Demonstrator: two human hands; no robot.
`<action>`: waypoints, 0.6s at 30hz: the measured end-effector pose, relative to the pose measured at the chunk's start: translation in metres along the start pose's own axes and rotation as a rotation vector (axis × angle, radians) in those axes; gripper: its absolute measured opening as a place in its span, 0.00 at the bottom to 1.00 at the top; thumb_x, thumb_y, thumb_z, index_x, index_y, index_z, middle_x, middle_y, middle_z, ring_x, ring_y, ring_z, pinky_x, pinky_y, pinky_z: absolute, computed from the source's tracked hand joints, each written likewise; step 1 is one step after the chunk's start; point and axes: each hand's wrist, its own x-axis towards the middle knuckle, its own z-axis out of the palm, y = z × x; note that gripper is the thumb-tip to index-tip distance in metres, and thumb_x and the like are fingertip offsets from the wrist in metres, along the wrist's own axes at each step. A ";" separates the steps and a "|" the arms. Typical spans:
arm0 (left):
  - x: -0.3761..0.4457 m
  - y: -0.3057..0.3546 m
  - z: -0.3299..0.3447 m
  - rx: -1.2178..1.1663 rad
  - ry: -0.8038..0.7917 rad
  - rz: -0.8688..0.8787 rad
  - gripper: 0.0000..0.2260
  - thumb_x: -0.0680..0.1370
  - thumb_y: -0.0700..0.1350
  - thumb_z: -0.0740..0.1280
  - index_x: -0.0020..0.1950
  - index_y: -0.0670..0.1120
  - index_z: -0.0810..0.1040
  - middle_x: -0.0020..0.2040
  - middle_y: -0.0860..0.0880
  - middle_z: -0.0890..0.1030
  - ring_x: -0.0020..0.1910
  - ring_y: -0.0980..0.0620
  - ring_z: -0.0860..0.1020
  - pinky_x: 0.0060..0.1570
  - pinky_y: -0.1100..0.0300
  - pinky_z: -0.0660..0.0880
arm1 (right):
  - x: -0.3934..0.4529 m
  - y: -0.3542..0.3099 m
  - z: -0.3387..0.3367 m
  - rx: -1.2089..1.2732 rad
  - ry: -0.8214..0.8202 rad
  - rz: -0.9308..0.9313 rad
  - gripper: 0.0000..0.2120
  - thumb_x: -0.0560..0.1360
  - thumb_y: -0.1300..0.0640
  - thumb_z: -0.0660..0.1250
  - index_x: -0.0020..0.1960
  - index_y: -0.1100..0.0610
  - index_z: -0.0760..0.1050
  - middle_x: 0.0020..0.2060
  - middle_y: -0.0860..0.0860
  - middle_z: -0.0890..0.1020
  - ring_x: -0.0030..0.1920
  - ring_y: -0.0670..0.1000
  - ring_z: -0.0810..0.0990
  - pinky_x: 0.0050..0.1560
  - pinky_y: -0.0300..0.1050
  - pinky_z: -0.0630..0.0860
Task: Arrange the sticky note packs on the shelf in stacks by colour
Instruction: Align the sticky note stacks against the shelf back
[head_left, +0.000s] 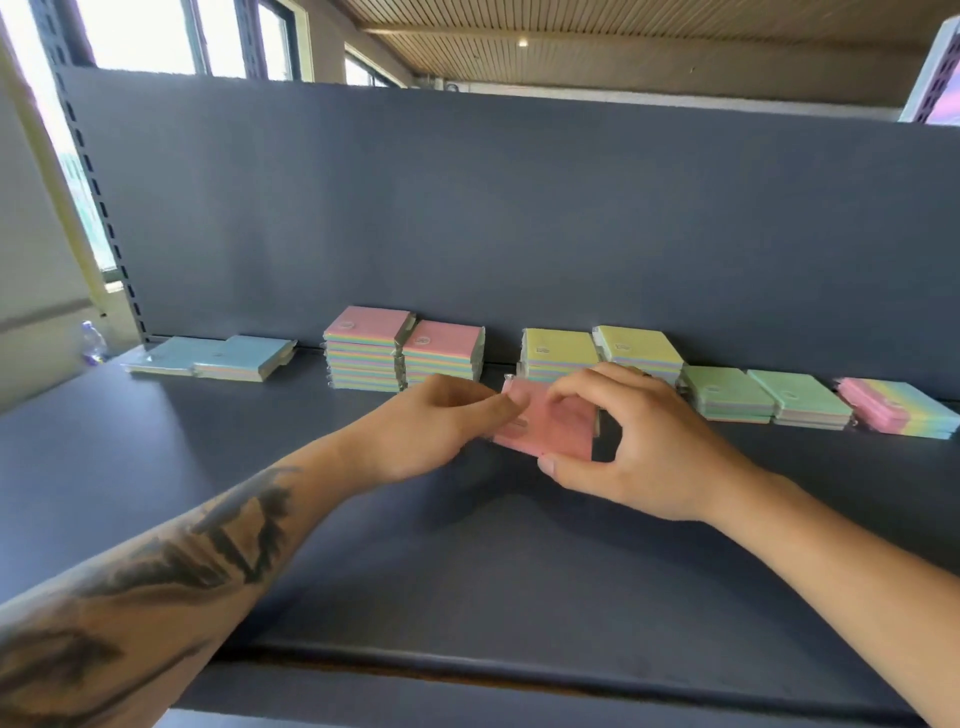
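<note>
Both hands (436, 426) (639, 441) pinch flat pink-topped wrapped pack (550, 428).

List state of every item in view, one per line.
left hand: holds the pink pack's left edge
right hand: grips the pink pack's right side
pink pack: held by both hands
pink-topped stacks: two, side by side, tall
yellow-topped stacks: two, side by side
green-topped stacks: two, low
blue-topped packs: two, low, far left
rainbow pack: lying alone, far right
shelf: bears all stacks
</note>
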 end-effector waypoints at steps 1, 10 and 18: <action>-0.005 -0.006 -0.008 0.080 0.019 -0.002 0.28 0.73 0.75 0.61 0.50 0.54 0.85 0.48 0.53 0.85 0.51 0.47 0.82 0.60 0.49 0.76 | 0.007 -0.001 -0.001 -0.009 -0.013 0.000 0.23 0.67 0.32 0.69 0.58 0.38 0.75 0.51 0.36 0.77 0.53 0.43 0.75 0.56 0.46 0.74; -0.043 -0.069 -0.061 0.802 0.154 -0.144 0.37 0.69 0.81 0.48 0.69 0.64 0.72 0.67 0.63 0.75 0.70 0.56 0.71 0.71 0.48 0.65 | 0.122 -0.013 0.025 -0.152 -0.118 0.057 0.18 0.73 0.35 0.69 0.59 0.39 0.73 0.55 0.44 0.78 0.60 0.53 0.75 0.61 0.50 0.67; -0.044 -0.073 -0.057 0.800 0.174 -0.158 0.35 0.70 0.79 0.50 0.71 0.64 0.70 0.69 0.60 0.74 0.72 0.53 0.69 0.71 0.47 0.65 | 0.161 -0.012 0.057 -0.278 -0.220 0.122 0.17 0.75 0.35 0.64 0.61 0.40 0.72 0.55 0.45 0.77 0.61 0.54 0.76 0.63 0.54 0.64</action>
